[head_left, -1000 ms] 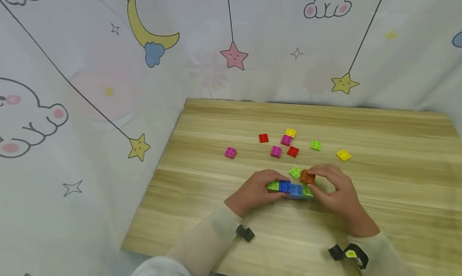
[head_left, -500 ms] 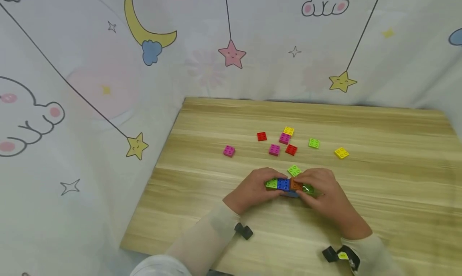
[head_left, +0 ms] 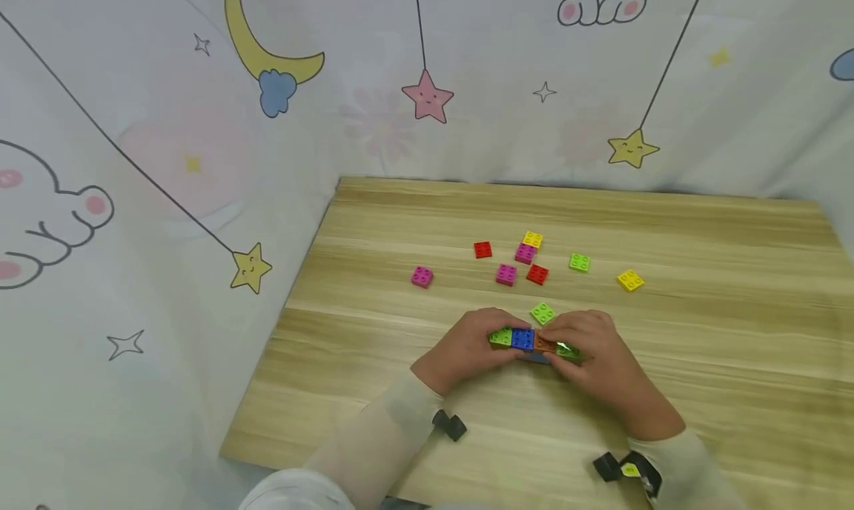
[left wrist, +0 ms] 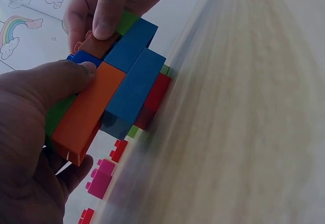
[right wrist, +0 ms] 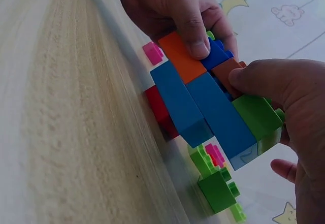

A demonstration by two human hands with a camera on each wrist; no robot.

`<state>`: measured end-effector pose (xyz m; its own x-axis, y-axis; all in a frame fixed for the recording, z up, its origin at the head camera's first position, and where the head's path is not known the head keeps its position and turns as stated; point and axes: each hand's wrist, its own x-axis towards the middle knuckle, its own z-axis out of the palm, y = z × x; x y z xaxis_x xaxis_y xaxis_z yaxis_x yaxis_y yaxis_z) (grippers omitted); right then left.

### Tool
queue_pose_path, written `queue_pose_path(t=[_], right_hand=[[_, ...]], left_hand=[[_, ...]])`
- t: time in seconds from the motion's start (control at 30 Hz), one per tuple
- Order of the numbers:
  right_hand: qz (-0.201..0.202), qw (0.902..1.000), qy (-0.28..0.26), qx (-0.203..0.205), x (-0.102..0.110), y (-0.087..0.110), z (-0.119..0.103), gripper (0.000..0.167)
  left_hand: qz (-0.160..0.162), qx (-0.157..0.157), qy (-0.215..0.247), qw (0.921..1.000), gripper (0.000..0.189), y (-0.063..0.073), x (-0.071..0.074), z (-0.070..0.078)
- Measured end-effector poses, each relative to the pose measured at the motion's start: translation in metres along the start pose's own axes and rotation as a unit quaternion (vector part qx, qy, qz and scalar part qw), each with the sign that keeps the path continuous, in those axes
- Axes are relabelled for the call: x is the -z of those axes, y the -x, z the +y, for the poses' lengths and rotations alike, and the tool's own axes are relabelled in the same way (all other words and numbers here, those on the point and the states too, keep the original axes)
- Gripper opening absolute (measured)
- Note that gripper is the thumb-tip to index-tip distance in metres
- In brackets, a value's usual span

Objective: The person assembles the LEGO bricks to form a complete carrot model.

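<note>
A built stack of toy building bricks stands under both hands. My left hand (head_left: 467, 347) grips its left end, thumb against an orange brick (left wrist: 89, 112). Along the top row run a light green brick (head_left: 500, 337), a dark blue brick (head_left: 523, 339), a brown brick (right wrist: 226, 77) and a green brick (right wrist: 256, 115). My right hand (head_left: 600, 358) pinches the brown brick between thumb and fingers; a narrow dark gap shows below it. Lower down are two blue bricks, one the upper blue brick (right wrist: 216, 109), above a red brick (right wrist: 160, 111) at the table.
Loose bricks lie behind the stack on the wooden table (head_left: 373, 421): a near light green brick (head_left: 543, 313), several magenta and red ones, a yellow brick (head_left: 630, 280) and a far green brick (head_left: 580, 262). A printed cloth (head_left: 500, 147) hangs behind.
My right hand has carried the brown brick left from above the green right end and down into the space beside the dark blue brick. My left hand keeps its grip.
</note>
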<state>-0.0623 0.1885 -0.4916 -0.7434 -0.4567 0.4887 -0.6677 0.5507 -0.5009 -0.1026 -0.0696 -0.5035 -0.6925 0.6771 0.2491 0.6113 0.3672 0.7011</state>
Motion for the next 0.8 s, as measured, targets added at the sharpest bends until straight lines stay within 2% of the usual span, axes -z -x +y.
queue_pose_path(t=[0.27, 0.5, 0.8], right_hand=[[0.001, 0.9996, 0.008, 0.027, 0.0017, -0.005, -0.0023, 0.031], [-0.014, 0.9998, 0.017, 0.004, 0.0008, -0.001, -0.0025, 0.03], [0.015, 0.9998, 0.008, -0.003, -0.0056, -0.0003, -0.0051, 0.03]], left_hand=[[-0.003, 0.017, 0.005, 0.9998, 0.04, -0.0022, 0.0021, 0.0006], [-0.002, 0.01, 0.013, 0.9999, 0.04, -0.0009, -0.0022, -0.0006], [0.004, 0.003, 0.015, 0.9999, 0.039, -0.0003, -0.0015, -0.0003]])
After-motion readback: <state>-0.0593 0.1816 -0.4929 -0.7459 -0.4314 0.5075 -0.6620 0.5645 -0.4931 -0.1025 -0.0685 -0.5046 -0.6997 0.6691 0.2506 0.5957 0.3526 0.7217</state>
